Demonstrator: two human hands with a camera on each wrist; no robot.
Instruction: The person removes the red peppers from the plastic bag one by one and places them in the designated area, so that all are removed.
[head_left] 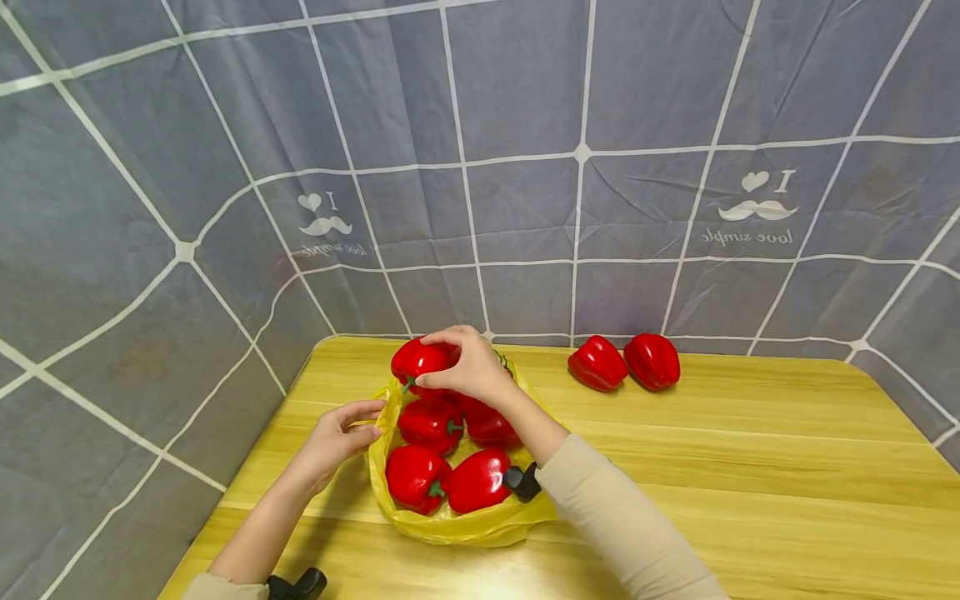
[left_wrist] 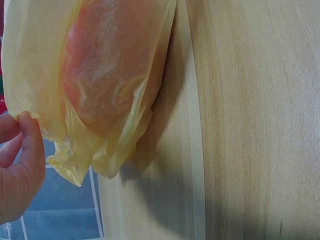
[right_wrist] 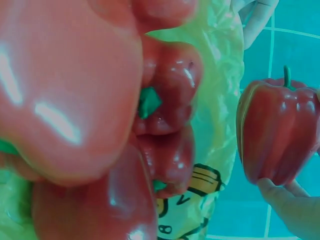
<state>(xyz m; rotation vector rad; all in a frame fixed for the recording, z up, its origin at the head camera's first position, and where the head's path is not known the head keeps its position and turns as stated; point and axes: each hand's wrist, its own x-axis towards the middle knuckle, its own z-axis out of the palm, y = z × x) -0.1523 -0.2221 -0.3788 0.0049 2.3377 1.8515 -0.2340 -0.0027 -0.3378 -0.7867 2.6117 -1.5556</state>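
Note:
A yellow plastic bag (head_left: pixel 480 531) stands with its mouth spread, and several red bell peppers (head_left: pixel 480 481) with green stems lie inside. My right hand (head_left: pixel 474 367) holds another red bell pepper (head_left: pixel 417 360) by its sides over the bag's far left rim; the right wrist view shows this held pepper (right_wrist: pixel 277 130) between thumb and fingers. At the left side of the bag, my left hand (head_left: pixel 337 437) pinches the rim. The left wrist view shows the left hand's (left_wrist: pixel 20 170) fingertips on the thin plastic, with a pepper showing faintly through it.
Two more red bell peppers, one left (head_left: pixel 597 364) and one right (head_left: pixel 652 362), lie side by side near the back of the wooden table (head_left: pixel 750 467). A grey checked cloth (head_left: pixel 525 217) hangs behind the table and along its sides.

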